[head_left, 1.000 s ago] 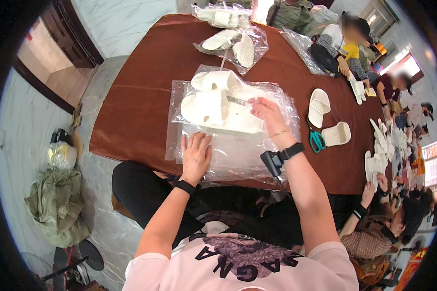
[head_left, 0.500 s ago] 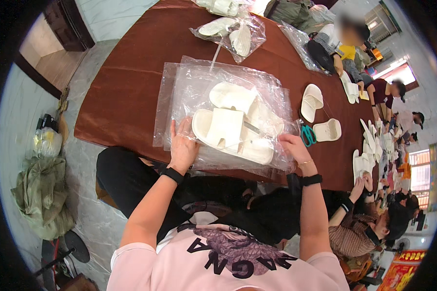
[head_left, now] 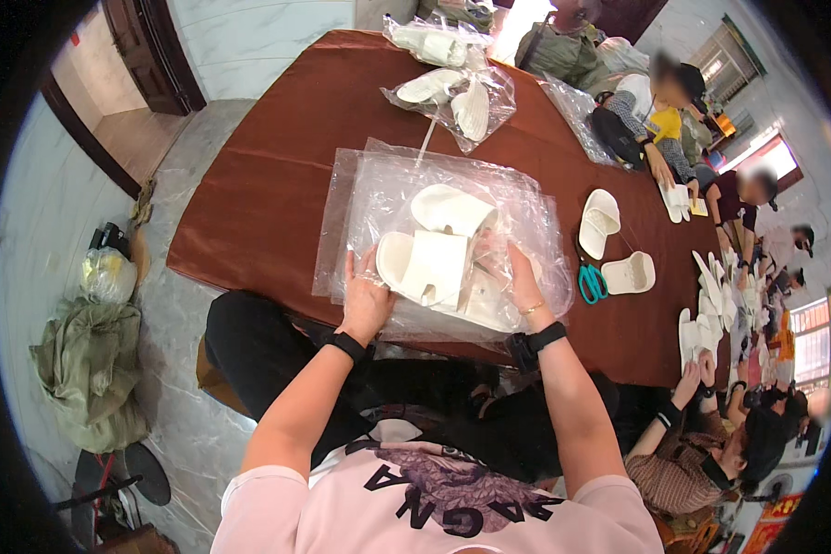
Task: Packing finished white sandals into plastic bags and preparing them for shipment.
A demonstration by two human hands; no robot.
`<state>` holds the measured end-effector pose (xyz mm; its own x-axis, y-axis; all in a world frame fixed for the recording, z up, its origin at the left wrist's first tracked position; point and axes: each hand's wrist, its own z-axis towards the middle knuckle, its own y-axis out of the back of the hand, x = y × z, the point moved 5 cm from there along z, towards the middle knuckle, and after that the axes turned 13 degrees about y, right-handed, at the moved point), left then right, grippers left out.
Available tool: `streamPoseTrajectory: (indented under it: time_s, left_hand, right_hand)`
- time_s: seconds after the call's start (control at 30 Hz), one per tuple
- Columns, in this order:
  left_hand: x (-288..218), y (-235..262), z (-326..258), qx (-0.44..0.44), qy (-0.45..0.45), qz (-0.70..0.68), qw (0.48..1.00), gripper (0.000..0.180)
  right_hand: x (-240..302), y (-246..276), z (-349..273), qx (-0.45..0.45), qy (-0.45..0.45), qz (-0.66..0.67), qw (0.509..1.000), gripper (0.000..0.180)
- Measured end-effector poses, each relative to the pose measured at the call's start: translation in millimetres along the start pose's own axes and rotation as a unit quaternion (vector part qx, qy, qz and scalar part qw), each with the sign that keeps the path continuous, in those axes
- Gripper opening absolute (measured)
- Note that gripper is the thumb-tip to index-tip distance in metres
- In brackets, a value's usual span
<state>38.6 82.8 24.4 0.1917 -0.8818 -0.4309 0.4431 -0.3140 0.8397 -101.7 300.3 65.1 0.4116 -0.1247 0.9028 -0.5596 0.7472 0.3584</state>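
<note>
A pair of white slide slippers (head_left: 439, 263) lies side by side on a stack of clear plastic bags (head_left: 351, 198), near the edge in front of me. Film covers part of their right side. My left hand (head_left: 367, 300) rests against the left end of the nearer slipper, fingers stretched and apart. Across from it, my right hand (head_left: 526, 284) touches the plastic at the slippers' right end, its fingers extended; its fingertips partly blend into the shiny film. Whether the slippers sit inside a bag is hard to make out.
Teal-handled scissors (head_left: 592, 283) lie right of the bags, beside two loose white slippers (head_left: 600, 224). Bagged slippers (head_left: 452, 97) rest farther back on the brown-covered table (head_left: 249, 185). Co-workers (head_left: 688, 452) sit along the right side, with more white slippers (head_left: 702, 323) before them.
My right hand has moved left from the bag's edge onto the plastic at the slippers' right end. My left hand stays by the nearer slipper. The whole view has shifted slightly.
</note>
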Motion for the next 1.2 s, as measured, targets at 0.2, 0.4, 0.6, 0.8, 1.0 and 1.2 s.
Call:
streamPoseTrajectory:
  time_s: [0.2, 0.4, 0.6, 0.8, 1.0, 1.2]
  left_hand:
    - [-7.2, -3.3, 1.3, 0.008, -0.008, -0.001, 1.0, 0.055]
    - [0.1, -9.5, -1.8, 0.043, 0.013, 0.0, 0.999, 0.051]
    - [7.4, -4.8, -5.1, -0.008, 0.003, -0.033, 0.999, 0.052]
    - [34.3, 14.6, 13.3, -0.037, 0.061, -0.106, 0.992, 0.038]
    - [51.6, 39.9, 58.7, -0.04, 0.1, -0.226, 0.968, 0.023]
    - [39.6, -25.3, 69.2, 0.085, 0.003, -0.053, 0.995, 0.043]
  right_hand:
    - [-50.7, -16.1, 14.8, 0.033, 0.087, -0.243, 0.965, 0.043]
    - [-52.3, -23.0, 35.6, -0.204, -0.115, 0.27, 0.934, 0.035]
    - [-11.0, -25.3, 23.4, 0.03, 0.033, 0.08, 0.996, 0.042]
    - [-23.3, -27.2, 18.2, 0.073, 0.135, -0.124, 0.98, 0.059]
    - [-51.8, -28.0, 20.5, 0.046, 0.049, 0.089, 0.994, 0.043]
    - [-46.9, -37.6, 11.5, 0.018, 0.173, -0.236, 0.956, 0.039]
